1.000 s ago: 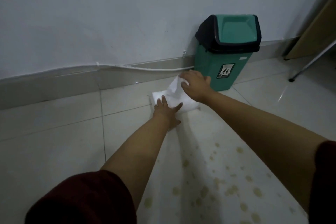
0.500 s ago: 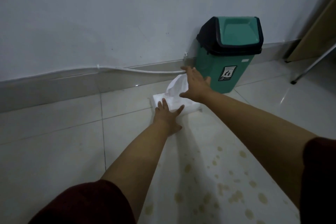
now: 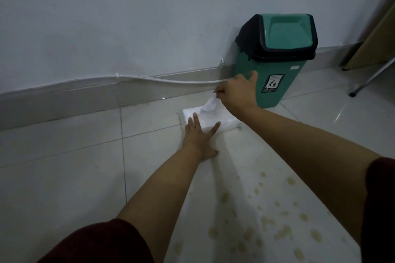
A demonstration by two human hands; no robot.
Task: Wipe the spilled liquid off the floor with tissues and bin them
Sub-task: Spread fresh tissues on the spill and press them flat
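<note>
Yellowish drops of spilled liquid (image 3: 267,220) dot the pale floor tiles (image 3: 64,177) well in front of the green bin (image 3: 275,70), all unwiped. Nearer the bin, the left hand (image 3: 201,134) lies flat with fingers spread, pressing down the white tissue pack (image 3: 211,118) that sits just before the bin's base. The right hand (image 3: 237,94), against the bin's front, pinches the tip of one tissue (image 3: 210,103) half drawn from the pack. Judging by this, wiping and binning are all left to do.
</note>
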